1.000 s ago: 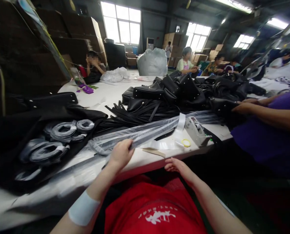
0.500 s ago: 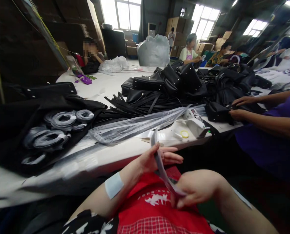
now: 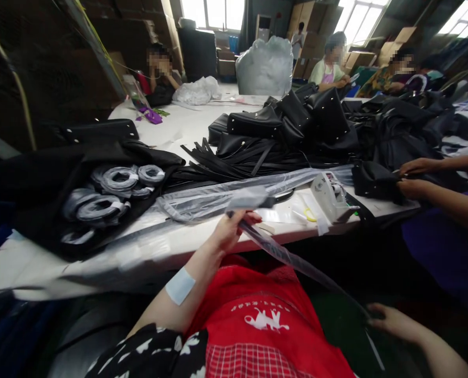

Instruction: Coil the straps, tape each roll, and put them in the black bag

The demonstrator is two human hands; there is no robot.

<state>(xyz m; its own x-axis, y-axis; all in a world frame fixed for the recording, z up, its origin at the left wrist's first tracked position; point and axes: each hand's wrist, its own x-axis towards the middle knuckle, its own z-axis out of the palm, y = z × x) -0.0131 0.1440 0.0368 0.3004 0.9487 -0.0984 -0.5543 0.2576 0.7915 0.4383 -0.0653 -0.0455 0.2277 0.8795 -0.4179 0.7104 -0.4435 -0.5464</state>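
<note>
My left hand (image 3: 230, 229) is closed on a long, dark strap in a clear plastic sleeve (image 3: 283, 255), just above the table's near edge. A loose end of clear plastic stands up beyond these fingers. The strap runs down and to the right to my right hand (image 3: 395, 321), which pinches it low beside the red apron (image 3: 269, 294). A thin pale strip hangs below that hand, slightly blurred. Just past my left hand, flat plastic-sleeved straps (image 3: 202, 202) lie on the white table (image 3: 139, 247).
Black bags (image 3: 253, 126) and loose black straps (image 3: 226, 163) are piled mid-table. Coiled wrapped straps (image 3: 118, 178) lie on black material at left. A white tape dispenser (image 3: 330, 197) stands near the front edge. At right, a co-worker's hands (image 3: 418, 178) hold a black bag.
My right hand has moved right and down, away from my left, stretching the strap out between them. My left hand's fingers have closed around it. The camera view has shifted.
</note>
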